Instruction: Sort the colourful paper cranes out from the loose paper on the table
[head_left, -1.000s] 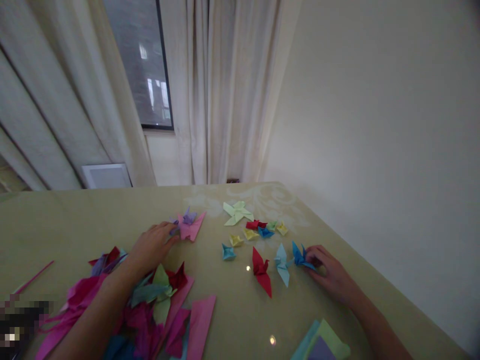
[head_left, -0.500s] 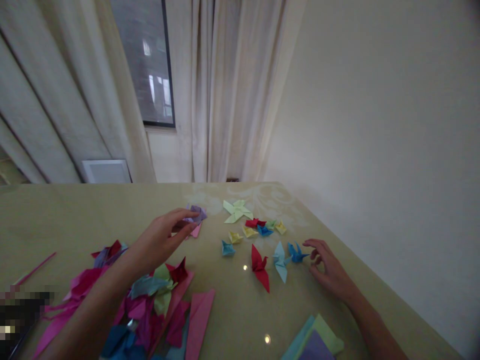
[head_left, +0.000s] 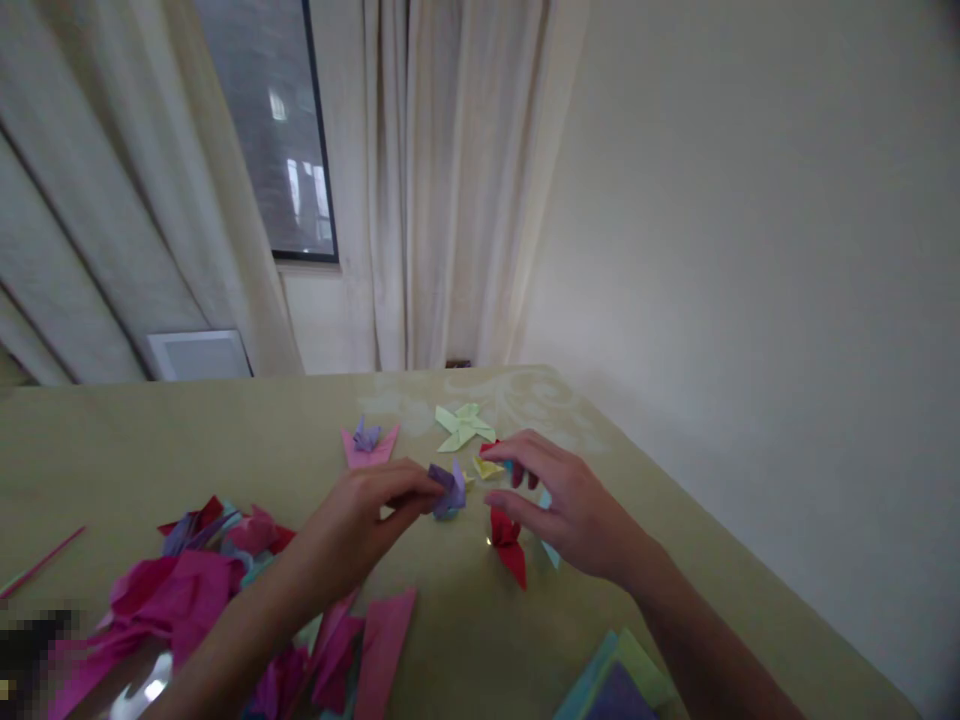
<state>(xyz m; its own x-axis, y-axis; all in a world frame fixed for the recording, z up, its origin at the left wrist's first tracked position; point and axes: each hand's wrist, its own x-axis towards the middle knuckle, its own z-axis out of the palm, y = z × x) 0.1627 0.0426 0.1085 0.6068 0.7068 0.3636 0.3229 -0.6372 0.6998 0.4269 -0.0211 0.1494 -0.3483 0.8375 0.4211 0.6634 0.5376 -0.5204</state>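
Note:
My left hand (head_left: pixel 360 525) pinches a small purple folded paper figure (head_left: pixel 448 488) above the table's middle. My right hand (head_left: pixel 566 500) hovers just to the right of it with fingers curved and apart, holding nothing. Under the right hand a red paper crane (head_left: pixel 509 540) lies on the table, with a light blue crane partly hidden by the hand. Behind lie a pink folded piece (head_left: pixel 367 447) with another purple figure (head_left: pixel 366 434) on it, a pale green pinwheel (head_left: pixel 461 425) and a yellow piece (head_left: pixel 487 467).
A heap of pink, magenta and red paper scraps (head_left: pixel 195 590) covers the table's left front. A stack of green, teal and purple sheets (head_left: pixel 619 685) lies at the front right. A pink strip (head_left: pixel 41 562) lies far left. Wall, curtains and window stand behind the olive table (head_left: pixel 225 440).
My left hand carried the purple figure from the pink piece rightward to the middle. My right hand left the blue crane and moved left, over the cranes, toward the left hand.

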